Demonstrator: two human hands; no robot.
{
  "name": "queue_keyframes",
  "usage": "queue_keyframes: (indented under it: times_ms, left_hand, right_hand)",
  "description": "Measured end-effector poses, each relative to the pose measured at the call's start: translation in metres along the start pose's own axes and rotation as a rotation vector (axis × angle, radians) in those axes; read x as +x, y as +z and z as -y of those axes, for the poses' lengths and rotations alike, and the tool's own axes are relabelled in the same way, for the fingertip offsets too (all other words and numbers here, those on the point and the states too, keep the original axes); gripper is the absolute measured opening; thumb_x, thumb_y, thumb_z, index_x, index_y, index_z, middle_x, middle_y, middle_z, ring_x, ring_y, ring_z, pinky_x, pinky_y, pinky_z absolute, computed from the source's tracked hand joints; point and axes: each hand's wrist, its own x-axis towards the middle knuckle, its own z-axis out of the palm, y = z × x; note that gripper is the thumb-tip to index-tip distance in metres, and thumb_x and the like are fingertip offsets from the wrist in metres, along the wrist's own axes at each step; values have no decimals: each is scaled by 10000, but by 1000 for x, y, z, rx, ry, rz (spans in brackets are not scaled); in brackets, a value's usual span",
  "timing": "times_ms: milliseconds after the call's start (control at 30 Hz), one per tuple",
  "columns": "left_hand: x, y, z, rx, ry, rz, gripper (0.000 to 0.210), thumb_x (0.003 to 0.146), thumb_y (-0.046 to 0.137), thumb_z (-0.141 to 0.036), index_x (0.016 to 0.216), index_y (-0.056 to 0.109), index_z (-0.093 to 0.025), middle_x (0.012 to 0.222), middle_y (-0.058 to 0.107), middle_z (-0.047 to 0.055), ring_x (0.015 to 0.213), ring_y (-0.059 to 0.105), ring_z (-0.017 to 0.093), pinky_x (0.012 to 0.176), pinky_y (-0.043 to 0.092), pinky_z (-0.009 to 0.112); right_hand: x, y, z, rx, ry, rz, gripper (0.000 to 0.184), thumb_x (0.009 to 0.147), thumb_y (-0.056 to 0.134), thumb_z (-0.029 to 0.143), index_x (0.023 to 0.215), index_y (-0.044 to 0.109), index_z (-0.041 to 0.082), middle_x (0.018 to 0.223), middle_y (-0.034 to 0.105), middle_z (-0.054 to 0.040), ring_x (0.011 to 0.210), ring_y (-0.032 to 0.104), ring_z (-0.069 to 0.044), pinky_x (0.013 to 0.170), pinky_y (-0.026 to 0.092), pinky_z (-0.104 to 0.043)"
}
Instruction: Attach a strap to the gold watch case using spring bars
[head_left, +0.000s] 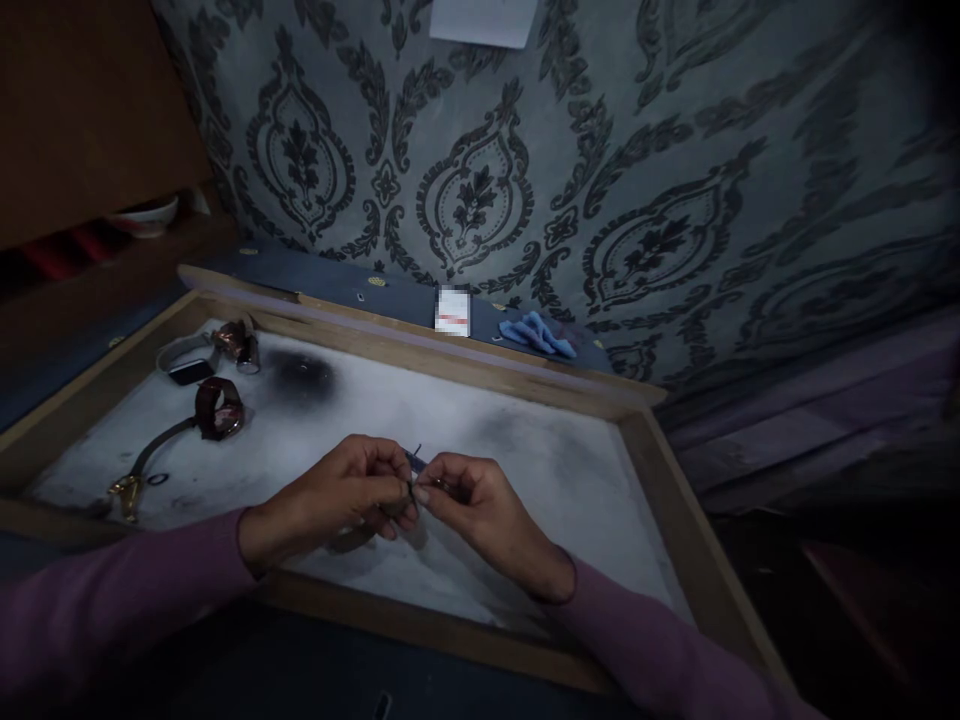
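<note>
My left hand [341, 495] and my right hand [491, 515] meet over the middle of the shallow wooden tray [465, 365], fingertips touching or nearly so. Both are closed in a pinch. Whatever small thing lies between the fingers is mostly hidden, and I cannot name it. A thin dark bluish piece [415, 460] shows just behind the fingertips; I cannot tell whether it is held. To the left lie a watch with a dark red-brown strap [219, 408], a gold-coloured watch part with a dark strap [127, 492] and a small black ring [157, 479].
In the tray's far left corner are a smartwatch with a pale band [190, 370] and a brown-and-metal watch [238, 343]. Beyond the far rim lie a white packet [453, 312] and a crumpled blue cloth [538, 333]. A bowl [146, 216] sits on the left shelf, and a patterned wall [480, 200] rises behind.
</note>
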Motion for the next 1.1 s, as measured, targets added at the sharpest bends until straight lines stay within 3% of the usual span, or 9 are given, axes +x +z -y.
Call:
queue_keyframes:
  times_ms: [233,533,833,1100]
  left_hand:
    - [-1,-1,1,-2,37,50,141,684,672,-222,735,561,-150,667,672,32,662,656,151,555,495,228]
    - [2,-4,6,-46,106,107,181,699,726,-238,757,584,-142,696,689,33,650,637,125,557,482,201]
    - [-2,-1,2,-24,115,66,78,686,649,-164,726,585,-145,622,662,14,574,598,102,499,436,173]
    - [1,-8,5,-119,57,96,119,677,674,-191,743,586,-146,644,680,38,566,625,130,475,469,195]
  right_hand:
    - [-10,1,2,-392,-208,-93,101,841,527,146,772,597,168,614,594,19,506,491,-92,481,371,-204]
    - [-14,2,1,-509,-347,-162,103,864,534,147,776,583,166,587,589,19,486,495,-94,472,359,-206]
    - [-14,3,3,-424,-329,-126,127,890,523,182,790,600,162,593,563,22,494,457,-91,483,349,-211]
    - [-11,2,1,-298,-265,-105,139,880,539,206,797,644,169,586,557,30,498,441,-92,480,355,-211]
